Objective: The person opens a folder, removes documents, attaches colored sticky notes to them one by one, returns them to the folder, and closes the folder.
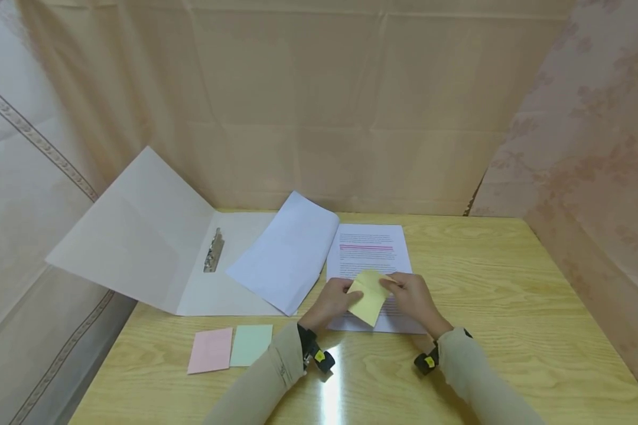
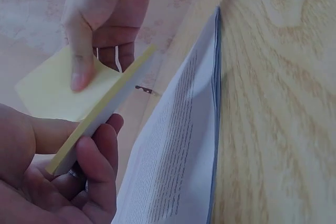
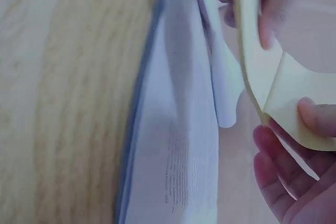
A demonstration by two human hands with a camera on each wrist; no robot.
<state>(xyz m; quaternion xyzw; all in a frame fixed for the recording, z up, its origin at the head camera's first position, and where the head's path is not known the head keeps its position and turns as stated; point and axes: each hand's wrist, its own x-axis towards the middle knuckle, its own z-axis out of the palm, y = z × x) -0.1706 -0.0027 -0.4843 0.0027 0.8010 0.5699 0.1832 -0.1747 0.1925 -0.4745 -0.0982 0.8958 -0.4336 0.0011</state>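
A pad of yellow sticky notes [image 1: 368,301] is held up over a printed sheet in the head view. My left hand [image 1: 329,302] grips the pad by its left side, thumb on its face and fingers curled behind it [image 2: 105,111]. With thumb and fingers, my right hand [image 1: 413,300] pinches the top note [image 3: 307,93], which bends away from the pad and still joins it along one edge in the right wrist view. Beneath both hands lies a stack of printed pages [image 1: 367,236] with pink highlighted lines.
To the left, a white lever-clip folder [image 1: 197,295] lies with its cover raised; its metal clip [image 1: 214,251] shows. Turned-over pages [image 1: 292,248] lie across its right side. Pink [image 1: 210,350] and green [image 1: 251,345] sticky-note pads rest near the front left. Cloth [image 1: 340,106] hangs behind the table.
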